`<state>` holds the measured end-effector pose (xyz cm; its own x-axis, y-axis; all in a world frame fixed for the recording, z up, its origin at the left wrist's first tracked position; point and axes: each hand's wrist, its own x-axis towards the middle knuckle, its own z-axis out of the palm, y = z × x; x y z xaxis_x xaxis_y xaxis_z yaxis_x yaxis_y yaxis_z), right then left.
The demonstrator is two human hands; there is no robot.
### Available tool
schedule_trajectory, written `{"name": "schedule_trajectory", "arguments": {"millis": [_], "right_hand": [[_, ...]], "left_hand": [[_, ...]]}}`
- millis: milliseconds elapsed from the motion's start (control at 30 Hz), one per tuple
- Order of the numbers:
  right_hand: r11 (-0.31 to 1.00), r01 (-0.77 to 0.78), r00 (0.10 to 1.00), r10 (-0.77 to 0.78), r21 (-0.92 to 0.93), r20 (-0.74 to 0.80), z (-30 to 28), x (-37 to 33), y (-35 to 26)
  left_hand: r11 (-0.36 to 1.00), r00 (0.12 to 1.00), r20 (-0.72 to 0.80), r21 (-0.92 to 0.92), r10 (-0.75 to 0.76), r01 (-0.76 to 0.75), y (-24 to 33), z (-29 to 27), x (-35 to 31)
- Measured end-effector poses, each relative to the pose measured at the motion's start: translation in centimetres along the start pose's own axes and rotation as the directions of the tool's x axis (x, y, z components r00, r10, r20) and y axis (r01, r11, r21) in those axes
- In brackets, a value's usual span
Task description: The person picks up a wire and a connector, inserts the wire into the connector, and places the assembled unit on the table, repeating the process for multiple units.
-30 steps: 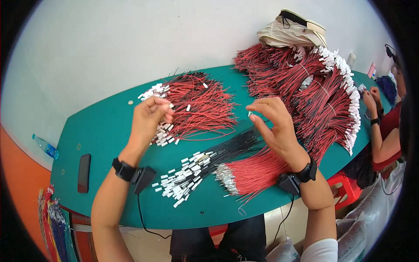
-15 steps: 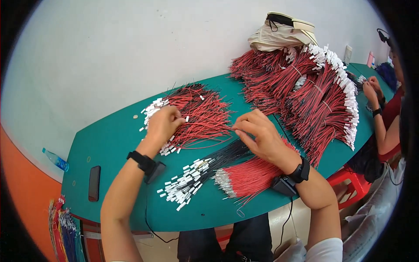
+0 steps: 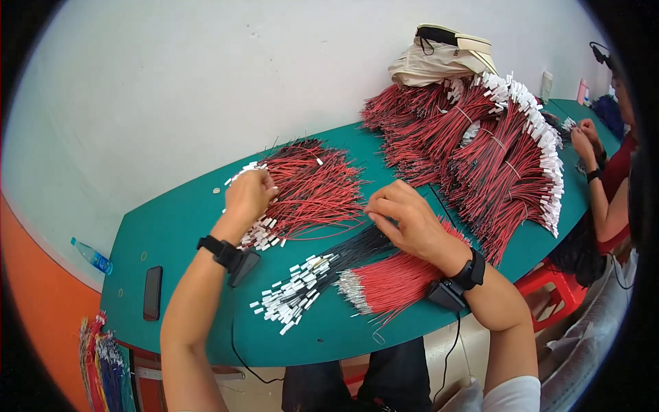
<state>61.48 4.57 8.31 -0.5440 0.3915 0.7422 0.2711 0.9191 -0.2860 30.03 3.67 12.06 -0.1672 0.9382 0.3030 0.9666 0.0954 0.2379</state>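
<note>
My left hand (image 3: pixel 248 198) is over the left side of a loose pile of red and black wires (image 3: pixel 319 185), among the white connectors (image 3: pixel 264 233) on their ends. Its fingers are curled together, and what they hold, if anything, is hidden. Off the pile's right side, my right hand (image 3: pixel 406 218) makes a pinch with thumb and forefinger; anything in it is too small to name. Below that hand lies a bundle of red wires (image 3: pixel 398 278) with bare metal terminals. Beside it are black wires (image 3: pixel 350 248) with white connectors (image 3: pixel 292 292).
A large heap of bundled red-black wires (image 3: pixel 491 151) fills the back right, a cream bag (image 3: pixel 439 58) on top. A phone (image 3: pixel 152 293) and a bottle (image 3: pixel 93 257) are at the left. A co-worker's hands (image 3: pixel 587 139) work at the far right, near a red stool (image 3: pixel 552 295).
My left hand has drawn back leftward to the white connector ends; the connector seen by its fingertips no longer shows there. My right hand is a little lower, still pinched. The view has shifted slightly.
</note>
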Motion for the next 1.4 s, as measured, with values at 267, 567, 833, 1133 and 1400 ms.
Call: {"name": "schedule_trajectory", "arguments": {"millis": [267, 567, 833, 1133, 1400], "right_hand": [[1.0, -0.008, 0.999, 0.007, 0.013, 0.048, 1.4, 1.0, 2.2], [0.999, 0.005, 0.999, -0.006, 0.035, 0.048, 4.5, 3.1, 5.8], [0.999, -0.001, 0.997, -0.002, 0.035, 0.083, 4.9, 3.4, 7.8], [0.999, -0.004, 0.993, 0.0, 0.034, 0.114, 2.7, 1.1, 3.4], [1.0, -0.009, 0.985, 0.006, 0.016, 0.17, 1.8, 0.5, -3.2]], "left_hand": [[0.989, 0.976, 0.176, 0.096, -0.131, 0.116, -6.1, -2.0, 2.5], [0.926, 0.928, 0.017, -0.075, 0.372, -0.369, -1.7, 7.0, 14.2], [0.707, 0.742, 0.107, 0.238, 0.662, -0.665, 0.7, 9.1, 17.2], [0.89, 0.917, -0.23, -0.253, 0.326, -0.38, -0.2, 2.3, 9.2], [0.875, 0.963, -0.245, -0.436, 0.111, -0.212, -8.9, -1.8, -0.6]]}}
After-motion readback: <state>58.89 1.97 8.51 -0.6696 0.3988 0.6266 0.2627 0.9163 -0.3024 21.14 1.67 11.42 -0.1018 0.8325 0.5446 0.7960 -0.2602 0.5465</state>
